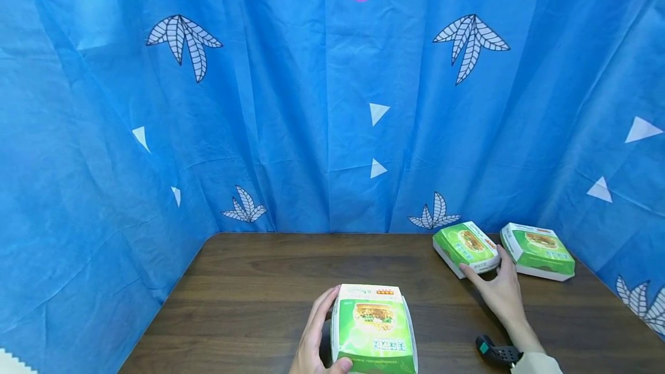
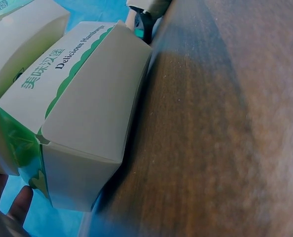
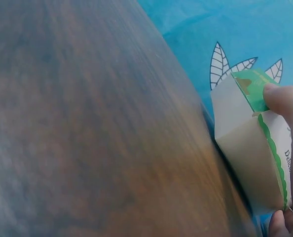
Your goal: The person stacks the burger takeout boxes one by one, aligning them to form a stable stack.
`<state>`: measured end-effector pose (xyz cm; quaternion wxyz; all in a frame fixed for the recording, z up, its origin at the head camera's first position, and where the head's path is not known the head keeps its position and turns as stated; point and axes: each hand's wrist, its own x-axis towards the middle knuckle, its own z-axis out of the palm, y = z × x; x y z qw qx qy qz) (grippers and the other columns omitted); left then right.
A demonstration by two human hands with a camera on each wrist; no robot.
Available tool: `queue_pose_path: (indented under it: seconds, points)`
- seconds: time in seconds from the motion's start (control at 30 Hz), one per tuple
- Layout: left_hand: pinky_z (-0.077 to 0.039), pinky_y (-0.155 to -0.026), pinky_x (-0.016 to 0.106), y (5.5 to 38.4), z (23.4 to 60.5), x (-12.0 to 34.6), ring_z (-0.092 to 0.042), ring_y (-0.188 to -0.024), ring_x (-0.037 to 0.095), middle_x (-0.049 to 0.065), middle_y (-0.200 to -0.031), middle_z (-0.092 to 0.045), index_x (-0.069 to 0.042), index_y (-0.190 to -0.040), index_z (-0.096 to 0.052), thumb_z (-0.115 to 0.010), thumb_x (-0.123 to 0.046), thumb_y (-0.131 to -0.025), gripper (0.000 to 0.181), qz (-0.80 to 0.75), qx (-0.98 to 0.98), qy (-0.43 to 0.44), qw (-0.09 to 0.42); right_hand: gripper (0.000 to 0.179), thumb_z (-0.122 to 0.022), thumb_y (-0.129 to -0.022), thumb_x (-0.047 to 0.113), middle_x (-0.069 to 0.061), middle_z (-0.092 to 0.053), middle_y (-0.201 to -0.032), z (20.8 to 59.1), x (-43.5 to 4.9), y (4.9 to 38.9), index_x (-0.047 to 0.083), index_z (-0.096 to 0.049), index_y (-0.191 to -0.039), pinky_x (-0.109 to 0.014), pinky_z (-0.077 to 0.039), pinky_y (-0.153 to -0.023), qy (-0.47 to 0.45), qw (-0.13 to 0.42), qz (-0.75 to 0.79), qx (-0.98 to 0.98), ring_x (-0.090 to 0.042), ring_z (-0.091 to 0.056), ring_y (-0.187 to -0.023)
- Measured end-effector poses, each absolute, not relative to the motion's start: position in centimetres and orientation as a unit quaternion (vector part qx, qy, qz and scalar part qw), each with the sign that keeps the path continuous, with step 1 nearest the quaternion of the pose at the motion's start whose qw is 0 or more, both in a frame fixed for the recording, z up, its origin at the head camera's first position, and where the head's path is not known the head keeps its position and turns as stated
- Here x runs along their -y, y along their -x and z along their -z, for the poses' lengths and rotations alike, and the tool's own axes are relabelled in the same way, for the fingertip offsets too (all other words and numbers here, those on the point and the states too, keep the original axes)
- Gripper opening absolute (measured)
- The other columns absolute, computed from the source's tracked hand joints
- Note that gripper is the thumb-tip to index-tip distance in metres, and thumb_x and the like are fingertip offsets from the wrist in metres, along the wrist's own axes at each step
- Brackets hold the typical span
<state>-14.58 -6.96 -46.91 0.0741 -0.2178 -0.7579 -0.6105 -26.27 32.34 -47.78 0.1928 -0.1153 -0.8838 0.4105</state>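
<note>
My left hand (image 1: 313, 339) grips a green-and-white hamburger box (image 1: 375, 328) near the table's front edge, thumb on its front and fingers along its far left side. The left wrist view shows a lettered box (image 2: 87, 89) low against the table and another pale box (image 2: 23, 44) over it, which looks like a stack. Towards the back right, my right hand (image 1: 500, 290) holds a similar hamburger box (image 1: 467, 244), thumb and fingers on opposite sides. That box sits turned at an angle. Its white side (image 3: 250, 163) shows close to the tabletop in the right wrist view.
Another hamburger box (image 1: 540, 250) lies just right of the right hand, close to the box it holds. The brown wooden table (image 1: 249, 305) ends at a blue patterned curtain (image 1: 291, 103) behind and at both sides. A dark band (image 1: 499, 352) circles the right wrist.
</note>
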Motion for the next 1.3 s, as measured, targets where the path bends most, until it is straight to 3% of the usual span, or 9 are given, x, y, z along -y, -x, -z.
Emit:
queue_pose_path:
  seconds: [0.23, 0.33, 0.5, 0.77, 1.0, 1.13, 1.3]
  points:
    - [-0.04, -0.095, 0.031, 14.7, 47.12, 7.03, -0.041, -0.124, 0.018, -0.003, -0.151, -0.033, -0.027, -0.151, -0.027, -0.065, -0.027, -0.078, 0.082, 0.597, 0.76, 0.238, 0.097, 0.112, -0.07, -0.082, 0.053, -0.03, -0.007, -0.156, 47.9, -32.41, 26.32, 0.003, 0.001, -0.154, -0.063, -0.029, -0.106, 0.114, 0.199, -0.415, 0.881, -0.048, -0.021, -0.139]
    - [-0.038, -0.098, 0.032, 14.58, 46.99, 6.98, -0.038, -0.126, 0.014, -0.01, -0.151, -0.032, -0.034, -0.15, -0.028, -0.066, -0.027, -0.079, 0.081, 0.61, 0.76, 0.212, 0.069, 0.112, -0.069, -0.083, 0.053, -0.03, -0.007, -0.157, 47.86, -32.45, 26.36, 0.003, 0.001, -0.154, -0.063, -0.029, -0.106, 0.117, 0.199, -0.419, 0.878, -0.048, -0.021, -0.14]
    - [-0.037, -0.1, 0.035, 14.5, 46.85, 6.91, -0.037, -0.128, 0.017, -0.011, -0.151, -0.031, -0.034, -0.15, -0.028, -0.066, -0.025, -0.078, 0.082, 0.611, 0.764, 0.201, 0.059, 0.111, -0.069, -0.083, 0.053, -0.029, -0.008, -0.157, 47.87, -32.45, 26.28, 0.005, 0.0, -0.155, -0.062, -0.03, -0.106, 0.12, 0.2, -0.421, 0.877, -0.047, -0.023, -0.139]
    - [-0.04, -0.095, 0.032, 14.72, 47.21, 6.94, -0.041, -0.124, 0.017, -0.003, -0.15, -0.033, -0.026, -0.151, -0.027, -0.062, -0.027, -0.08, 0.079, 0.587, 0.766, 0.238, 0.109, 0.109, -0.069, -0.083, 0.052, -0.028, -0.011, -0.156, 47.85, -32.41, 26.0, 0.006, -0.001, -0.155, -0.061, -0.031, -0.106, 0.109, 0.208, -0.428, 0.873, -0.046, -0.024, -0.138]
    - [-0.037, -0.1, 0.042, 14.33, 46.65, 6.75, -0.037, -0.127, 0.015, -0.015, -0.15, -0.032, -0.039, -0.148, -0.031, -0.066, -0.028, -0.079, 0.078, 0.613, 0.769, 0.172, 0.056, 0.108, -0.07, -0.083, 0.051, -0.027, -0.012, -0.156, 47.68, -32.28, 25.9, 0.006, -0.004, -0.155, -0.06, -0.031, -0.106, 0.114, 0.212, -0.436, 0.867, -0.045, -0.024, -0.139]
    - [-0.035, -0.1, 0.049, 14.26, 46.59, 6.67, -0.037, -0.128, 0.016, -0.016, -0.15, -0.033, -0.041, -0.147, -0.032, -0.066, -0.028, -0.079, 0.077, 0.619, 0.766, 0.165, 0.051, 0.108, -0.07, -0.082, 0.051, -0.027, -0.012, -0.157, 47.63, -32.25, 25.95, 0.006, -0.005, -0.155, -0.059, -0.031, -0.108, 0.124, 0.21, -0.437, 0.865, -0.044, -0.023, -0.14]
    - [-0.035, -0.101, 0.047, 14.31, 46.69, 6.63, -0.037, -0.127, 0.016, -0.015, -0.15, -0.033, -0.039, -0.148, -0.032, -0.066, -0.027, -0.079, 0.078, 0.617, 0.766, 0.171, 0.059, 0.108, -0.071, -0.082, 0.051, -0.027, -0.014, -0.156, 47.6, -32.15, 25.87, 0.008, -0.006, -0.155, -0.058, -0.031, -0.109, 0.132, 0.211, -0.439, 0.863, -0.043, -0.024, -0.14]
